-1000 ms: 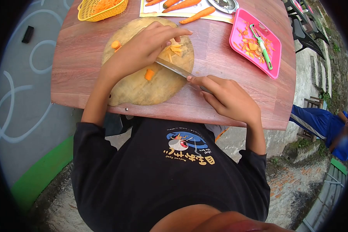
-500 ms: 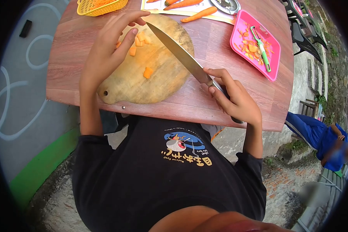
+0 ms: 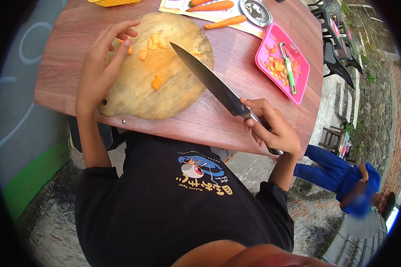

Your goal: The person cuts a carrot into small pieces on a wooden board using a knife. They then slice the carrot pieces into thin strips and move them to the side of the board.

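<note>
We note that the kitchen knife (image 3: 206, 79), under the left hand (image 3: 98, 66) a second ago, is now drawn clear; cutting appears paused. The right hand (image 3: 277, 131) is closed around its handle. The left hand is open, fingers loosely curved, at the left of the wooden cutting board (image 3: 138, 100), where carrot pieces (image 3: 142, 54) lie. Whether its thumb touches one, we cannot tell.

Bare tabletop (image 3: 236, 58) between board (image 3: 133, 95) and tray (image 3: 301, 83), knife (image 3: 223, 96) barring near side
</note>
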A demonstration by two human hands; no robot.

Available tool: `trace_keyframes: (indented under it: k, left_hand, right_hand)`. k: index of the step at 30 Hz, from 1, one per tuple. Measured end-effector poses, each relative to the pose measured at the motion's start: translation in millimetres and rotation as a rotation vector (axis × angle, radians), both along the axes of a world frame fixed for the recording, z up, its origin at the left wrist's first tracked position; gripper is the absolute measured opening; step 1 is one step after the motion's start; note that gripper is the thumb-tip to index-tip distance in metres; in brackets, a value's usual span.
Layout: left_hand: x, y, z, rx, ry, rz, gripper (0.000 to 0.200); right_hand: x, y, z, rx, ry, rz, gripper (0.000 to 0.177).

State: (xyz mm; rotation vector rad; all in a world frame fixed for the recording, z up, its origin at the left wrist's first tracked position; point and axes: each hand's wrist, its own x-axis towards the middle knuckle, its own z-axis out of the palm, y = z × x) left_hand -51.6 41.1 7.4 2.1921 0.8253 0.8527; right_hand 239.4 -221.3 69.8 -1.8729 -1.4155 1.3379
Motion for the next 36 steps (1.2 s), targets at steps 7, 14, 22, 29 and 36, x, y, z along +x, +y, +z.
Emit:
trace_keyframes:
  k: [7, 14, 22, 29, 36]
  left_hand:
    - [-15.6, -13.4, -14.6, -0.053, -0.017, 0.075, 0.031]
    - [-17.7, -34.0, -18.3, -0.161, -0.004, 0.083, 0.028]
    - [-8.0, -55.2, -18.1, 0.018, 0.178, -0.144, 0.035]
    - [10.7, -57.4, -14.1, 0.020, 0.206, -0.266, 0.040]
    - [23.5, -56.0, -17.4, 0.099, 0.233, -0.236, 0.044]
  right_hand:
    - [16.4, 2.5, -3.7, -0.055, 0.016, 0.155, 0.044]
    - [15.3, -4.8, -16.4, 0.092, 0.198, -0.086, 0.044]
    - [-42.3, -11.4, -48.4, 0.356, 0.374, -0.395, 0.049]
    - [-82.2, 7.9, -51.4, 0.411, 0.532, -0.575, 0.048]
    - [-88.8, 11.0, -57.1, 0.408, 0.412, -0.415, 0.048]
